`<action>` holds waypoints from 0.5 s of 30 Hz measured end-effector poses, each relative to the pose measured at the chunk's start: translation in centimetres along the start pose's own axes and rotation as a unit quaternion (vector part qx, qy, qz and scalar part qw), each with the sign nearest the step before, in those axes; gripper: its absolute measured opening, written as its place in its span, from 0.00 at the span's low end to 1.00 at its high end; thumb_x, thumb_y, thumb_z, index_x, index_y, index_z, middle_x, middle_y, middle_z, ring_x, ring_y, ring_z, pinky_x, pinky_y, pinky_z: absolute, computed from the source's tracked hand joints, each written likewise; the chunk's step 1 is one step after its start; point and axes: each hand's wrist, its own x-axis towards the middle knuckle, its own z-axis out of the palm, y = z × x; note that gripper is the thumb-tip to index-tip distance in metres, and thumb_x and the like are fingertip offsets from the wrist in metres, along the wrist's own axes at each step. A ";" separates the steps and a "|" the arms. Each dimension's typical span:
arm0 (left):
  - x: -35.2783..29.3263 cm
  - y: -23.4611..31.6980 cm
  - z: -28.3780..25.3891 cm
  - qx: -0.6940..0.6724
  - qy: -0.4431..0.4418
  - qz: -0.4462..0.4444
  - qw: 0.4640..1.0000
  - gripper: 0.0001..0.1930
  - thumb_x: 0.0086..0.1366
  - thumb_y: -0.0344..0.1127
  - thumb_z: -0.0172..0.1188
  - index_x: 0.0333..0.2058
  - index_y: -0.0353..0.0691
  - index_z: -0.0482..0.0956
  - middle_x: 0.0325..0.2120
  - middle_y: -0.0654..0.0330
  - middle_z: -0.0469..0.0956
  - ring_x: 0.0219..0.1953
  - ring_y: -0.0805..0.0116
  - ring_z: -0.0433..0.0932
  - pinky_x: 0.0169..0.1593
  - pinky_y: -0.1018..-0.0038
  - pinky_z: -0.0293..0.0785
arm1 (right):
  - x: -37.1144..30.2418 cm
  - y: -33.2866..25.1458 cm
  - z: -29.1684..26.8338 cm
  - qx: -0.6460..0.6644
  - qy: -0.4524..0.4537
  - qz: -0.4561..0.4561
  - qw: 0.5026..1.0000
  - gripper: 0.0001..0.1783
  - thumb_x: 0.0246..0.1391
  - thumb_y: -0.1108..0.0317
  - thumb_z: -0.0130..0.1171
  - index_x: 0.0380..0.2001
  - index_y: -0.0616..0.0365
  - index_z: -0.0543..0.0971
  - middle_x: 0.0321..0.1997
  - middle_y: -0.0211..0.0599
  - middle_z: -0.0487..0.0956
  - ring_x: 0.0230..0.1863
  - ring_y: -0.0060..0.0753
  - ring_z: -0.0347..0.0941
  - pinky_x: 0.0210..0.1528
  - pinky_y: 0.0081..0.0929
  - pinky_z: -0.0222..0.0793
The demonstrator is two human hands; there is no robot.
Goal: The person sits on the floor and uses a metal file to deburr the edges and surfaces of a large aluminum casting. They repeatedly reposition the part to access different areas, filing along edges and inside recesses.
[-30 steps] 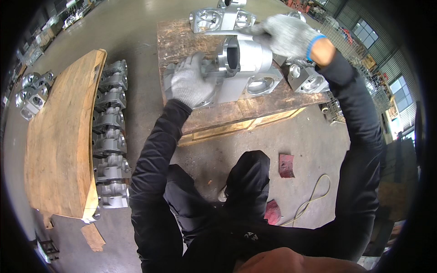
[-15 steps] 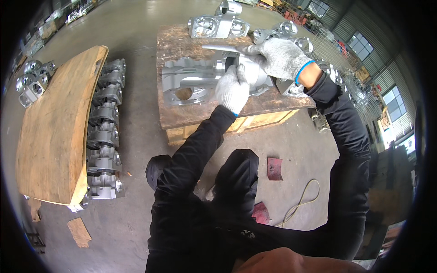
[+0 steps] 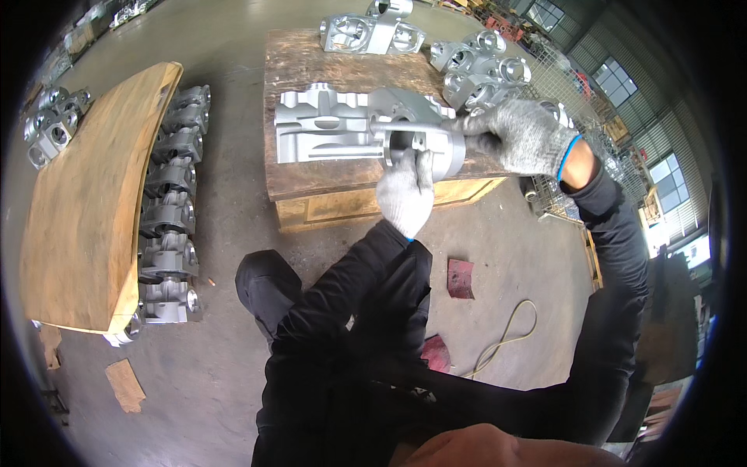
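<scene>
A silver metal casting (image 3: 331, 117) lies on its side along the near part of a wooden crate top, its round collar at the right end. My left hand (image 3: 406, 198), in a pale knitted glove, has its thumb and fingers closed on the collar's near rim. My right hand (image 3: 533, 138), in a grey glove with a blue cuff, is closed round the end of a long slim grey file (image 3: 408, 127). The file points left and lies across the collar's opening. Its handle end is hidden in the glove.
More castings (image 3: 372, 33) stand at the crate's (image 3: 292, 66) far edge and right corner (image 3: 482, 70). To the left, a plywood sheet (image 3: 97, 210) has a row of castings (image 3: 167, 210) beside it. Red scraps (image 3: 460, 279) and a looped hose (image 3: 502, 342) lie on the floor.
The casting has been turned over, so a side with long ribs now shows instead of the face with the round hole. My right hand and the file have come lower and to the right.
</scene>
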 end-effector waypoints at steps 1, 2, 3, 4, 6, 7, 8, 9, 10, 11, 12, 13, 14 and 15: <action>-0.7 0.2 0.0 0.002 0.020 0.017 1.000 0.18 0.77 0.48 0.52 0.40 0.39 0.81 0.23 0.44 0.81 0.27 0.45 0.83 0.32 0.54 0.78 | -0.3 0.1 0.2 0.025 0.003 -0.038 0.999 0.19 0.65 0.67 0.59 0.57 0.38 0.84 0.38 0.44 0.86 0.36 0.44 0.84 0.39 0.41 0.78; -1.4 0.3 -0.1 -0.027 0.028 0.017 0.999 0.17 0.76 0.47 0.53 0.39 0.39 0.81 0.24 0.44 0.81 0.28 0.45 0.83 0.33 0.54 0.78 | -0.6 0.2 0.5 0.060 -0.007 -0.072 0.996 0.19 0.66 0.66 0.59 0.58 0.37 0.84 0.38 0.44 0.86 0.37 0.46 0.83 0.40 0.42 0.78; -2.0 0.2 -0.2 -0.056 0.034 0.021 0.998 0.16 0.76 0.46 0.54 0.39 0.39 0.81 0.25 0.44 0.81 0.29 0.45 0.83 0.34 0.54 0.78 | -0.7 0.3 0.7 0.085 -0.008 -0.103 0.991 0.19 0.66 0.64 0.58 0.58 0.37 0.83 0.38 0.45 0.85 0.38 0.48 0.83 0.41 0.43 0.77; -2.5 0.2 -0.4 -0.085 0.033 0.020 0.996 0.15 0.75 0.44 0.55 0.39 0.39 0.81 0.26 0.44 0.81 0.30 0.45 0.83 0.34 0.55 0.78 | -0.9 0.4 0.9 0.074 0.023 -0.137 0.988 0.18 0.67 0.63 0.57 0.58 0.36 0.83 0.37 0.45 0.85 0.36 0.49 0.82 0.40 0.43 0.77; -3.6 -0.1 -1.1 0.007 -0.005 0.013 1.000 0.11 0.72 0.41 0.59 0.38 0.39 0.81 0.25 0.46 0.81 0.29 0.44 0.82 0.34 0.55 0.78 | -1.2 0.4 1.1 0.060 -0.048 -0.102 0.992 0.19 0.66 0.63 0.60 0.58 0.36 0.83 0.36 0.45 0.85 0.33 0.47 0.83 0.38 0.42 0.77; -4.1 -0.2 -1.4 0.029 -0.025 0.005 0.999 0.10 0.72 0.40 0.60 0.38 0.39 0.80 0.25 0.47 0.81 0.29 0.44 0.81 0.34 0.55 0.77 | -1.2 0.3 1.2 0.055 -0.067 -0.091 0.992 0.20 0.64 0.65 0.63 0.58 0.35 0.83 0.36 0.42 0.86 0.32 0.44 0.83 0.38 0.39 0.78; -4.4 -0.2 -1.6 0.052 -0.043 -0.007 0.998 0.10 0.71 0.40 0.60 0.38 0.38 0.80 0.25 0.47 0.81 0.29 0.44 0.81 0.34 0.55 0.77 | -1.4 0.2 1.1 0.100 -0.073 -0.091 0.988 0.21 0.63 0.66 0.66 0.58 0.34 0.84 0.38 0.39 0.87 0.33 0.41 0.84 0.39 0.38 0.78; -4.8 -0.2 -1.7 0.024 -0.017 0.018 0.999 0.09 0.69 0.39 0.61 0.36 0.39 0.79 0.25 0.49 0.81 0.29 0.44 0.81 0.34 0.54 0.76 | -1.4 0.1 1.1 0.114 -0.055 -0.123 0.984 0.21 0.62 0.65 0.67 0.57 0.34 0.84 0.38 0.38 0.88 0.33 0.41 0.84 0.39 0.37 0.78; -4.9 -0.2 -1.9 0.010 -0.013 0.024 1.000 0.09 0.70 0.39 0.61 0.36 0.39 0.79 0.25 0.49 0.81 0.29 0.44 0.81 0.35 0.54 0.76 | -1.4 0.0 1.0 0.101 -0.080 -0.088 0.988 0.20 0.62 0.65 0.67 0.57 0.35 0.84 0.39 0.37 0.88 0.34 0.42 0.84 0.40 0.37 0.79; -5.2 -0.1 -2.0 -0.002 -0.013 0.028 1.000 0.09 0.70 0.39 0.61 0.36 0.39 0.79 0.26 0.50 0.81 0.30 0.44 0.81 0.35 0.54 0.76 | -1.4 -0.1 1.1 0.121 -0.068 -0.129 0.982 0.20 0.62 0.64 0.67 0.56 0.35 0.85 0.38 0.38 0.88 0.34 0.42 0.84 0.39 0.37 0.78; -5.3 -0.1 -2.1 -0.014 -0.009 0.036 0.999 0.09 0.70 0.39 0.60 0.35 0.40 0.78 0.26 0.50 0.81 0.31 0.44 0.81 0.36 0.54 0.76 | -1.4 -0.1 1.0 0.145 -0.058 -0.171 0.973 0.19 0.61 0.63 0.66 0.56 0.35 0.85 0.37 0.39 0.87 0.34 0.43 0.83 0.39 0.38 0.78; -5.4 0.1 -2.2 -0.006 0.000 0.034 0.999 0.09 0.70 0.39 0.60 0.35 0.40 0.79 0.28 0.51 0.81 0.32 0.44 0.81 0.37 0.54 0.76 | -1.4 -0.2 1.2 0.108 -0.013 -0.217 0.970 0.17 0.61 0.62 0.65 0.54 0.36 0.86 0.33 0.38 0.86 0.33 0.44 0.83 0.36 0.41 0.77; -5.5 0.1 -2.4 -0.009 -0.014 0.036 0.999 0.09 0.70 0.39 0.60 0.35 0.40 0.78 0.28 0.51 0.81 0.32 0.44 0.81 0.37 0.54 0.76 | -1.4 -0.1 1.3 0.047 -0.038 -0.178 0.982 0.17 0.62 0.61 0.65 0.53 0.36 0.86 0.31 0.37 0.85 0.32 0.43 0.82 0.35 0.41 0.77; -5.6 0.2 -2.6 -0.014 -0.027 0.038 0.999 0.09 0.70 0.39 0.60 0.35 0.40 0.78 0.28 0.50 0.81 0.32 0.44 0.80 0.36 0.54 0.76 | -1.5 0.0 1.6 0.002 -0.050 -0.161 0.986 0.16 0.62 0.61 0.64 0.53 0.35 0.87 0.30 0.37 0.85 0.31 0.42 0.82 0.35 0.42 0.76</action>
